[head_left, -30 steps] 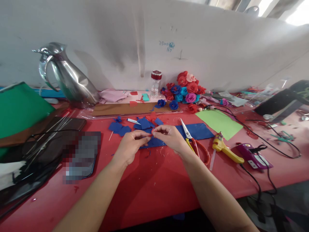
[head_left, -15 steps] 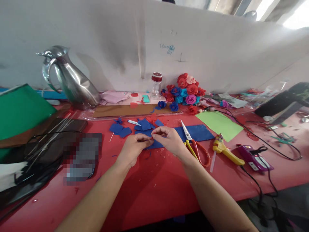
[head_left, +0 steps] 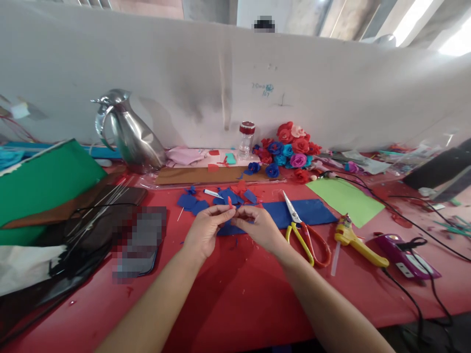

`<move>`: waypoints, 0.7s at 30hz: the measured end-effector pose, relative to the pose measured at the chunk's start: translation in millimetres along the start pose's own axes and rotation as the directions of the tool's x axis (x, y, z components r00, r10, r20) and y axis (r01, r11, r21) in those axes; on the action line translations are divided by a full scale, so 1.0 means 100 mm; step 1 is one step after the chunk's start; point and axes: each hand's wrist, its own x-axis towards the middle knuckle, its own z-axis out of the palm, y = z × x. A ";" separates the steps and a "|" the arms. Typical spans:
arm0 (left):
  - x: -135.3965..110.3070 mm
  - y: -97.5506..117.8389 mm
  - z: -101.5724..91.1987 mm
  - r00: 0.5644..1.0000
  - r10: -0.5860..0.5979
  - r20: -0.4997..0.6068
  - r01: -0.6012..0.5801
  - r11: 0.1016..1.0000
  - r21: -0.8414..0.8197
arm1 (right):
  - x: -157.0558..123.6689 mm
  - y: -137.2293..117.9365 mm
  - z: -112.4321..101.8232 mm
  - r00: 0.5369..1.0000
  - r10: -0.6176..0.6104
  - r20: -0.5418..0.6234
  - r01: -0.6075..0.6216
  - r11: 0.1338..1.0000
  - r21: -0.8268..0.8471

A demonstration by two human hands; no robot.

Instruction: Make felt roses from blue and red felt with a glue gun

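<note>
My left hand (head_left: 204,233) pinches a small rolled red foam piece (head_left: 230,202) that sticks up from its fingertips. Beside it, my right hand (head_left: 259,226) has its fingers pinched together, touching the base of the same red piece. Both hands hover over a blue foam sheet (head_left: 294,212) on the red table (head_left: 235,294). Cut blue foam squares (head_left: 191,202) and red scraps lie just beyond the hands. Scissors (head_left: 305,233) with red and yellow handles lie just right of my right hand.
A steel jug (head_left: 128,132) stands at the back left, a green sheet (head_left: 40,181) beside it. Finished foam roses (head_left: 289,147) and a small jar (head_left: 246,136) sit by the white wall. A yellow glue gun (head_left: 355,240), green paper (head_left: 344,196), purple device (head_left: 406,250) and black cables lie right.
The camera has tilted up and turned a little left. The red piece now stands up from my left fingertips, and my right hand has dropped slightly lower beside it.
</note>
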 end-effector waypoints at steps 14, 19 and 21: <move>-0.01 0.05 -0.03 0.971 0.237 -0.020 -0.229 0.954 0.191 | -0.03 -0.09 -0.01 1.000 0.001 -0.009 -0.002 0.994 -0.112; 0.00 0.04 -0.05 0.971 0.237 0.025 -0.237 0.948 0.213 | -0.04 -0.09 -0.02 1.000 -0.019 0.005 0.020 0.991 -0.134; 0.00 0.04 -0.05 0.972 0.233 0.032 -0.234 0.949 0.212 | -0.05 -0.10 -0.02 1.000 -0.021 0.008 0.022 0.990 -0.139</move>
